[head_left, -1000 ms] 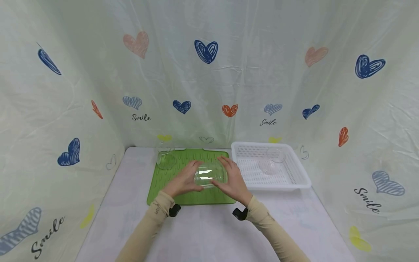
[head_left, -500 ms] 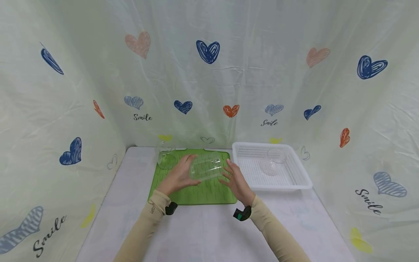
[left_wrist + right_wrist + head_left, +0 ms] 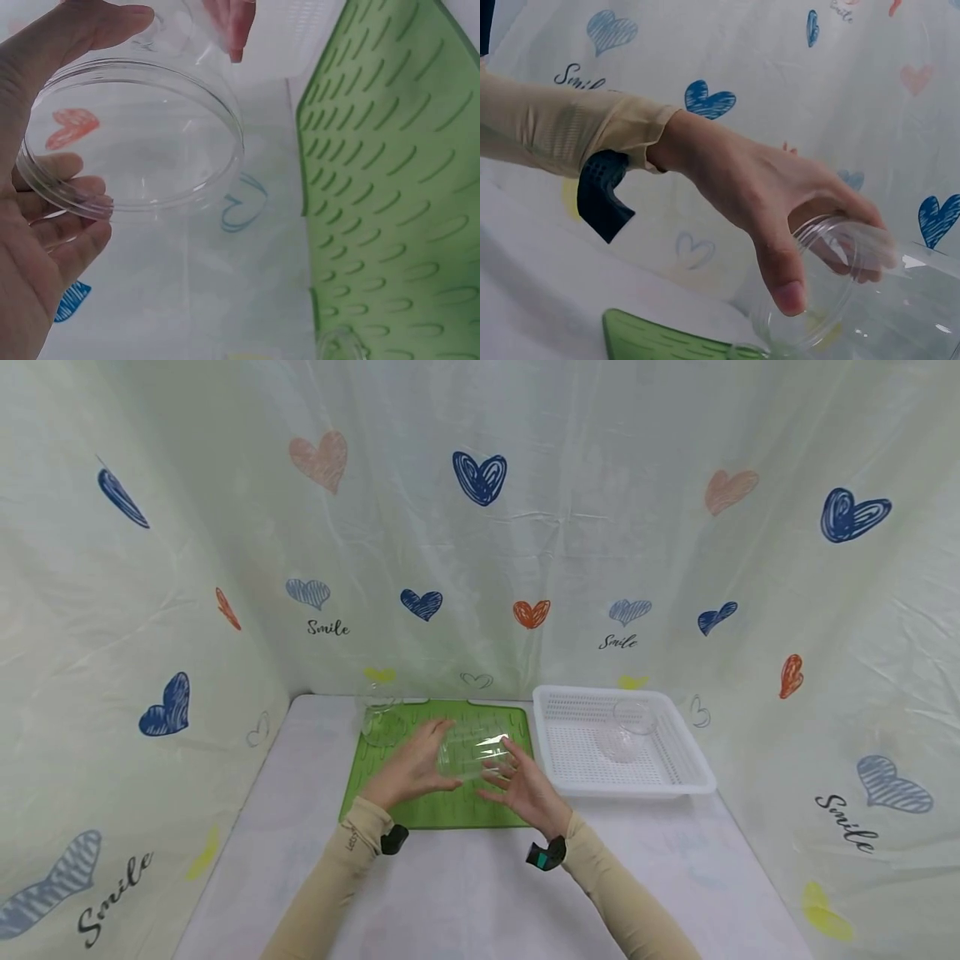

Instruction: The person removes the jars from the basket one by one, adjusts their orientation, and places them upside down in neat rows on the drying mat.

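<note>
A clear jar (image 3: pixel 472 753) lies on its side in the air above the green drying mat (image 3: pixel 450 814). My left hand (image 3: pixel 411 767) grips its left end, thumb on the near side and fingers on the far side. In the left wrist view the jar's ringed open rim (image 3: pixel 135 206) faces the camera, inside that hand's grasp. My right hand (image 3: pixel 528 792) is at the jar's right end, fingers spread and loosely bent; whether they press on it is hard to tell. The right wrist view has the left hand (image 3: pixel 780 202) around the rim end.
Another clear vessel (image 3: pixel 382 724) stands at the mat's back left corner. Right of the mat sits a white perforated basket (image 3: pixel 585 785) with clear round pieces (image 3: pixel 633 717) inside. A heart-printed curtain (image 3: pixel 570 552) rises behind and beside the white table (image 3: pixel 465 893).
Both hands first held the jar. My right hand came off to the right, the jar tilted in my left hand, and now the right hand is back at its right end, the jar nearly level.
</note>
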`<move>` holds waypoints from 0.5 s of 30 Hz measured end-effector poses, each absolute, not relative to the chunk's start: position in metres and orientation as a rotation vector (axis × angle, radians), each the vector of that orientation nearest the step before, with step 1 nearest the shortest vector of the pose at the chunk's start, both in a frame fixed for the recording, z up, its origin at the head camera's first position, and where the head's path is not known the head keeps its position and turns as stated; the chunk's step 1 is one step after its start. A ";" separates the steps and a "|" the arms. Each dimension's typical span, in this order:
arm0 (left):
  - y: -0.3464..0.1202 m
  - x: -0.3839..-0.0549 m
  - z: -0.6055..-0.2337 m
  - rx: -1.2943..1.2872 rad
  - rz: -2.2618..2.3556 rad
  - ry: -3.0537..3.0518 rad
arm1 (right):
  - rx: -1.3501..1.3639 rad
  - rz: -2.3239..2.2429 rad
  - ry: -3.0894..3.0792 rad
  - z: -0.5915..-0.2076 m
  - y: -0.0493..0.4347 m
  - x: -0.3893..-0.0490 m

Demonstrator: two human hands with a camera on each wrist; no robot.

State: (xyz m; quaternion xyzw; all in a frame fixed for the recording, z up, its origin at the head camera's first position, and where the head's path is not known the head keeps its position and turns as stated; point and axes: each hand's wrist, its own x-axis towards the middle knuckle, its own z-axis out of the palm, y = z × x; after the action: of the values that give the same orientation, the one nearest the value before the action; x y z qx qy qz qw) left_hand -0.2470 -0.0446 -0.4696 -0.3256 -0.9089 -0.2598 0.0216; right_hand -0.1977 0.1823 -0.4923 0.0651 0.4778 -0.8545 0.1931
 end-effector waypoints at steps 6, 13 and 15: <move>-0.042 -0.245 -0.470 -1.034 -0.817 -2.816 | 0.232 -2.405 1.348 -0.497 0.182 -0.198; -0.041 -0.243 -0.471 -1.034 -0.799 -2.850 | 0.248 -2.419 1.374 -0.501 0.183 -0.197; -0.041 -0.243 -0.472 -1.034 -0.797 -2.848 | 0.236 -2.418 1.384 -0.501 0.184 -0.196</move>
State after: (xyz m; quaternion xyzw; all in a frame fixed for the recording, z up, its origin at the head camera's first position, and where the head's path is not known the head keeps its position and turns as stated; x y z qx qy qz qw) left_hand -0.2426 -0.0407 -0.4716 -0.3301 -0.9090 -0.2545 0.0043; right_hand -0.1965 0.1836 -0.5007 0.0833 0.4876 -0.8519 0.1719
